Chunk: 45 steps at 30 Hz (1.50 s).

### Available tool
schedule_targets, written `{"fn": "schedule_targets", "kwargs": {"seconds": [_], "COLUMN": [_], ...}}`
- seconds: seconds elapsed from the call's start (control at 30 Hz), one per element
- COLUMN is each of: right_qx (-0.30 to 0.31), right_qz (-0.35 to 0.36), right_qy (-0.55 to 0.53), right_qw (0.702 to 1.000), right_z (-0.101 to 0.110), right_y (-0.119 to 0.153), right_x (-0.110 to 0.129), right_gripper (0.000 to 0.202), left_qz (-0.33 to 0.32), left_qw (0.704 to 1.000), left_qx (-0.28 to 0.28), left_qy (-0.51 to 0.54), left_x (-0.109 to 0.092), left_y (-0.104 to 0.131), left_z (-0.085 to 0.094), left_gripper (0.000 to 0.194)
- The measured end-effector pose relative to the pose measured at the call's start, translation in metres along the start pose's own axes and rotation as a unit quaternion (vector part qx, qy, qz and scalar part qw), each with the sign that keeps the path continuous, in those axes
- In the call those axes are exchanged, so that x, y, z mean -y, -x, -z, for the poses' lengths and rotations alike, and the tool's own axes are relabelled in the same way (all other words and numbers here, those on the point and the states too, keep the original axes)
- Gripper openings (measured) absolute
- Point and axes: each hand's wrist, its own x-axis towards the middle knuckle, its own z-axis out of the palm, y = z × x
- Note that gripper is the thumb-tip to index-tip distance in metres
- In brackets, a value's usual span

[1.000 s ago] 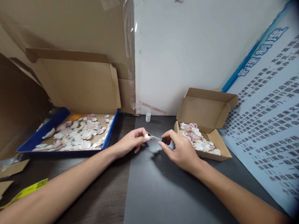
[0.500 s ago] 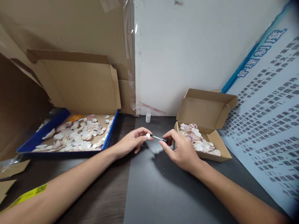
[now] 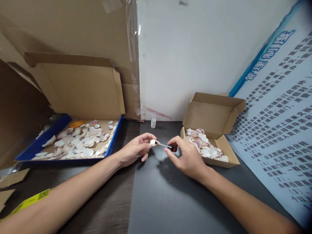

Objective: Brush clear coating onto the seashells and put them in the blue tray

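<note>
Between the fingertips of my left hand [image 3: 136, 150] is a small white shell [image 3: 153, 142]. My right hand [image 3: 187, 155] pinches the black cap of a thin brush [image 3: 170, 148], whose pale stem points left and whose dark tip is at the shell. A small clear bottle with a white label [image 3: 153, 123] stands upright behind my hands, near the wall. Both hands are held above the dark grey mat [image 3: 156, 201].
An open blue-edged box [image 3: 114, 139] on the left holds many shells and an orange piece [image 3: 77, 123]. On the right, a smaller open cardboard box [image 3: 230, 156] holds more shells. Cardboard and a white panel [image 3: 168, 65] rise behind; a printed sheet hangs at the right.
The shell is turned a little between my left fingers, and the brush tip now shows at its right side. The whole view has shifted slightly.
</note>
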Motion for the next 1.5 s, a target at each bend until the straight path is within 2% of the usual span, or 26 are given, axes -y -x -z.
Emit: {"fn": "schedule_targets", "kwargs": {"seconds": [0.1,0.23,0.33,0.53,0.7,0.8,0.9,1.0,1.17,1.3,1.4,1.5], "right_qx": [-0.02,0.006,0.001,0.032,-0.009,-0.024,-0.006,0.007,0.023,0.029,0.027,0.029], "right_qz": [0.0,0.004,-0.014,0.018,0.011,0.037,0.054,0.026,0.041,0.015,0.037,0.046], "right_qy": [-0.007,-0.025,-0.016,-0.038,-0.026,-0.043,-0.036,-0.005,-0.03,-0.012,-0.046,-0.026], "right_qw": [1.0,1.0,1.0,0.999,1.0,0.998,0.998,1.0,0.998,0.999,0.998,0.998], "right_z": [-0.0015,-0.0035,-0.0042,-0.0056,-0.0052,-0.004,-0.0033,-0.0033,-0.0036,-0.0039,-0.004,-0.0041], "right_y": [0.0003,0.0004,0.0005,0.0008,0.0005,0.0005,0.0001,-0.0002,-0.0004,-0.0004,0.0,0.0003], "right_x": [-0.0008,-0.0026,-0.0044,-0.0057,-0.0052,-0.0046,-0.004,-0.0038,-0.0034,-0.0025,-0.0017,-0.0015], "right_gripper": [0.011,0.012,0.011,0.011,0.01,0.009,0.007,0.009,0.008,0.01,0.013,0.014], "left_qz": [-0.01,-0.019,-0.023,-0.035,-0.022,-0.016,-0.008,-0.007,-0.011,-0.018,-0.023,-0.025], "left_qw": [1.0,0.999,0.998,0.998,0.998,0.998,0.998,0.998,0.998,0.998,0.999,0.999], "left_qx": [-0.004,-0.003,-0.011,-0.02,-0.022,-0.023,-0.025,-0.025,-0.021,-0.022,-0.019,-0.016], "left_qy": [-0.007,-0.036,-0.05,-0.042,-0.05,-0.057,-0.061,-0.06,-0.05,-0.048,-0.046,-0.045], "left_x": [0.0018,0.004,0.0048,0.0054,0.0056,0.0047,0.0032,0.0023,0.0036,0.0044,0.0041,0.0037], "left_y": [-0.0008,-0.0009,-0.0006,-0.0008,-0.0015,-0.0014,-0.0006,0.0001,-0.0002,-0.0006,-0.0007,-0.0008], "left_z": [0.0,-0.0019,-0.004,-0.0037,-0.002,-0.0022,-0.0027,-0.0028,-0.0022,-0.0031,-0.0037,-0.0035], "left_gripper": [0.034,0.032,0.03,0.032,0.033,0.033,0.032,0.031,0.033,0.034,0.032,0.031]}}
